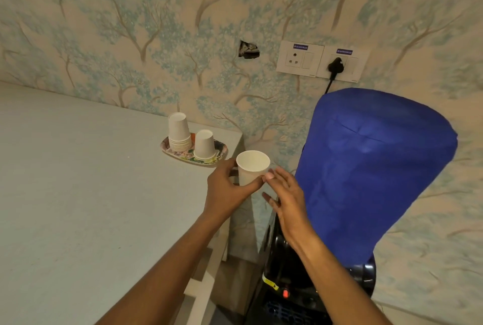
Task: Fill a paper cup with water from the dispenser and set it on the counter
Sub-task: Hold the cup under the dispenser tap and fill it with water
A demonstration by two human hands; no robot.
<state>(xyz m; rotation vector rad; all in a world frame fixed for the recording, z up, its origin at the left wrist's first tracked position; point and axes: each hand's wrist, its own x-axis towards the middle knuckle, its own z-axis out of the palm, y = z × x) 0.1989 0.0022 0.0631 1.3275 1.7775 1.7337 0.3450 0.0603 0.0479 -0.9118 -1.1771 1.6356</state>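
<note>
My left hand (226,191) grips a white paper cup (251,165), held upright and empty in the air just past the counter's right end. My right hand (286,194) is beside the cup with fingers spread, its fingertips touching the cup's right side. The water dispenser (295,285) is black and stands at the lower right, below my right forearm. Its bottle is wrapped in a blue cloth cover (373,168). The taps are hidden behind my right arm.
The pale counter (78,181) fills the left. A patterned tray (222,151) near its far right corner carries two stacks of upturned paper cups (180,131). Wall sockets (300,59) with a black plug sit above the dispenser. A gap separates counter and dispenser.
</note>
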